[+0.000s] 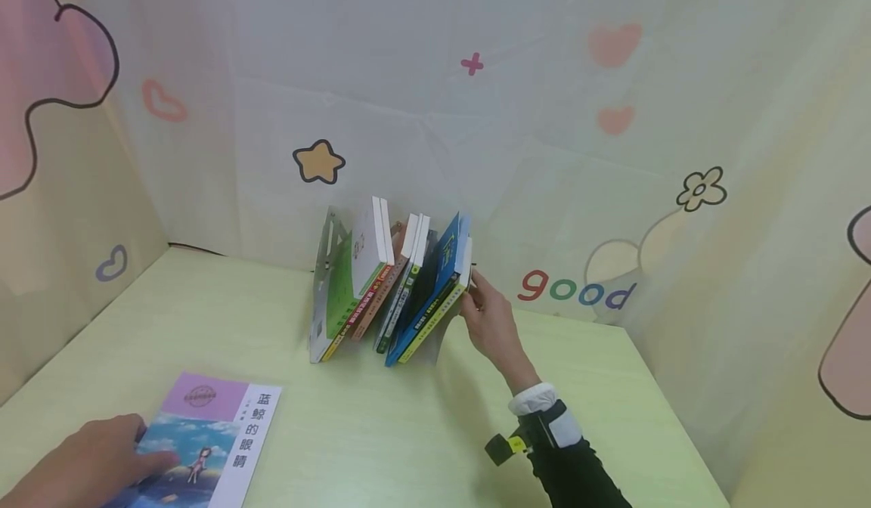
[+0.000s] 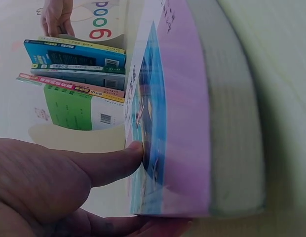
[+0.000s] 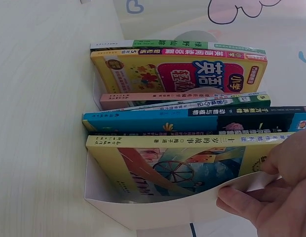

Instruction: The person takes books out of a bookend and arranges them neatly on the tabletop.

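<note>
At the front left, my left hand (image 1: 88, 455) grips a thick paperback book (image 1: 234, 417) with a pink, blue and white cover. In the left wrist view its thumb (image 2: 116, 163) lies on the cover, while the other fingers are at the lower edge, partly hidden. My right hand (image 1: 493, 326) is at the right end of a leaning row of books. Seen from the right wrist, it pinches the edge of a white bookend panel (image 3: 163, 215), right beside a yellow book (image 3: 138, 168). A blue book (image 3: 143, 121) leans next to that one.
Several more books, among them a green-and-white one (image 1: 347, 281), lean inside the rack, whose grey left panel (image 1: 320, 289) stands upright. Behind the pale table (image 1: 272, 319) hangs a printed curtain (image 1: 408, 137). A wrist camera (image 1: 503, 447) juts from the right sleeve.
</note>
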`<state>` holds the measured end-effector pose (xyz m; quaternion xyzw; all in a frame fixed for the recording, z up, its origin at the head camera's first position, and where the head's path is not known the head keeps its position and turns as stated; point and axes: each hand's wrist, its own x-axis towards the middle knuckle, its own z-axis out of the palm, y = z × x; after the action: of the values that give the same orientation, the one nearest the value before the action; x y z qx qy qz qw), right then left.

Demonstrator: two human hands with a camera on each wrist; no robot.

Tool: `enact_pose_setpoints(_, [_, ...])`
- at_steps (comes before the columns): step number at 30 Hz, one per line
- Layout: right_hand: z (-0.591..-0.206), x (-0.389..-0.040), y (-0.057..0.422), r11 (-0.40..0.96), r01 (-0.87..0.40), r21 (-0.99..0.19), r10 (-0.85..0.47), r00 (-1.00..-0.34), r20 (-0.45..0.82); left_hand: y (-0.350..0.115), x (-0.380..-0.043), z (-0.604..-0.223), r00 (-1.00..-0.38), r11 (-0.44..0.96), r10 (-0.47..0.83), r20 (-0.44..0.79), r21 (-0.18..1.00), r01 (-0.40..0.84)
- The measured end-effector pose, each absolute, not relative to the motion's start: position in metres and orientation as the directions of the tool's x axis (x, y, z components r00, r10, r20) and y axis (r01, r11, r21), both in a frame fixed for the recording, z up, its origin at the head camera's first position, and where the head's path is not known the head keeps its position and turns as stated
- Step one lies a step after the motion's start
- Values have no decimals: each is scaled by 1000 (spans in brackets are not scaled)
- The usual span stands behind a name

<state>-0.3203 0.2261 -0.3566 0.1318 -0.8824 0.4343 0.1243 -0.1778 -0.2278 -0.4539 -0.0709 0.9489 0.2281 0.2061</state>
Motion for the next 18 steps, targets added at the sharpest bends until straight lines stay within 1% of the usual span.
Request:
enact_pose_setpoints(11, [-357, -320, 227, 573, -353, -740, -135, -931, 340, -233, -181, -469, -899, 870, -21, -437, 436, -232])
enact_pose_setpoints(18, [-357, -322, 227, 574, -345, -743, -134, -934, 331, -234, -182, -464, -899, 874, -15, -438, 430, -224])
